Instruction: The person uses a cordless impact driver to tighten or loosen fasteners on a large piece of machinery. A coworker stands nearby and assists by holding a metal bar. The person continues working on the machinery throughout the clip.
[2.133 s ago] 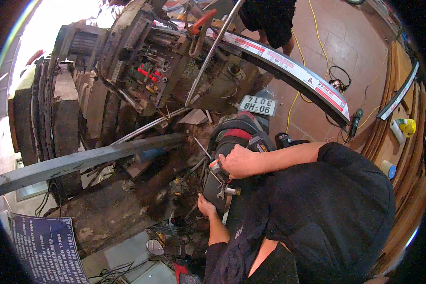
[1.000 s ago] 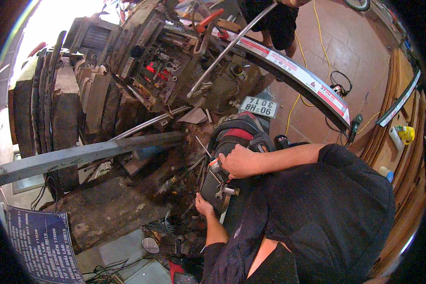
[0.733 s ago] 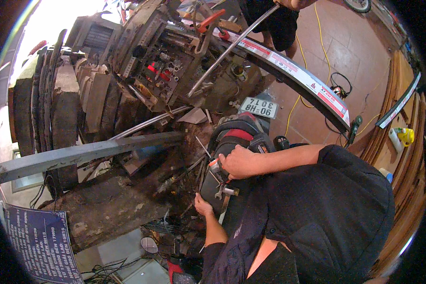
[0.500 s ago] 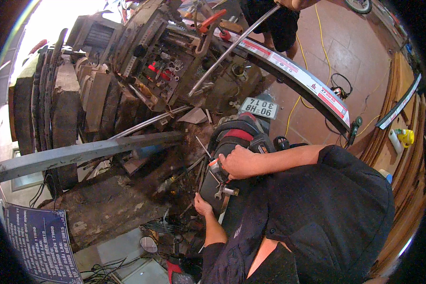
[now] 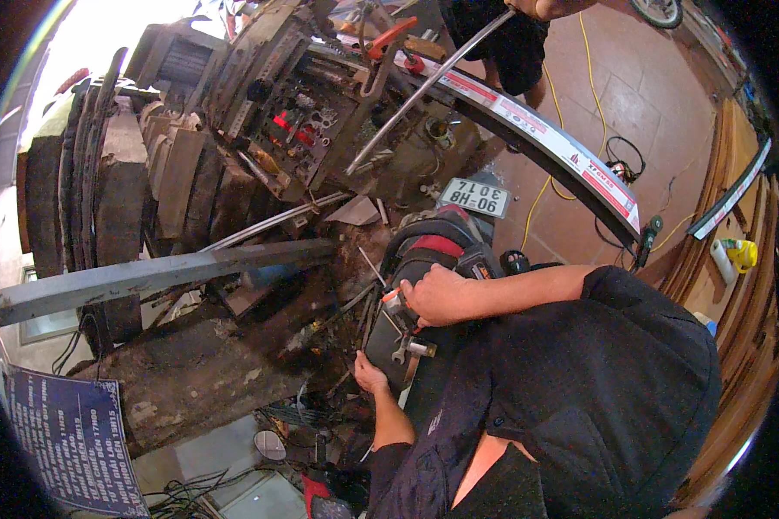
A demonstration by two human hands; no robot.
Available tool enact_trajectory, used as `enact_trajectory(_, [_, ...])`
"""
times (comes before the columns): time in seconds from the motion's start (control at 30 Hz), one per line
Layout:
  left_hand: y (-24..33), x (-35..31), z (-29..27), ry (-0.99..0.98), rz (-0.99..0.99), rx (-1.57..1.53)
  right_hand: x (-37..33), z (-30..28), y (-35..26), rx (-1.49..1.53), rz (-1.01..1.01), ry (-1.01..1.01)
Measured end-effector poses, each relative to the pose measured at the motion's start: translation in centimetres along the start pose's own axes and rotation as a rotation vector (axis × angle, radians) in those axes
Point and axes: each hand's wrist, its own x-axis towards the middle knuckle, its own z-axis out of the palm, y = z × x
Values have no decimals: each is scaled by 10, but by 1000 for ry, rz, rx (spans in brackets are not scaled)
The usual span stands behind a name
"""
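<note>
My left hand (image 5: 371, 375) curls at the lower edge of a long black motorbike seat (image 5: 378, 339), its fingers partly hidden. My right hand (image 5: 437, 296) is closed at the upper side of that seat; what lies under its palm is mostly hidden. Beside its fingertips is an orange-and-pale piece (image 5: 391, 297), with a thin metal rod (image 5: 371, 267) pointing away from it. A small spanner (image 5: 400, 346) and a metal cylinder (image 5: 421, 347) lie on the seat between my hands. Just past my right wrist sits a dark, battery-like block (image 5: 479, 262).
A number plate (image 5: 474, 198) marks the bike's far end. A person in black shorts (image 5: 511, 56) stands there by a slanting metal rod (image 5: 433, 86). A grey metal beam (image 5: 147, 281) crosses on the left near stacked timber (image 5: 121, 186). Yellow cable (image 5: 532, 212) crosses the tiled floor.
</note>
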Motion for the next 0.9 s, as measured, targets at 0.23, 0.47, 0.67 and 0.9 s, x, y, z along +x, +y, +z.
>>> enact_trajectory(0.23, [-1,-1,1,28,67,-29,0,0,0,-1,2,8])
enact_trajectory(0.47, [-2,-1,1,17,23,-30,0,9,-1,-35,33,18])
enact_trajectory(0.67, [-1,0,-1,8,18,-42,2,18,-2,-115,29,95])
enact_trajectory(0.9, [-14,5,8,42,55,-97,6,13,-7,-154,119,-37])
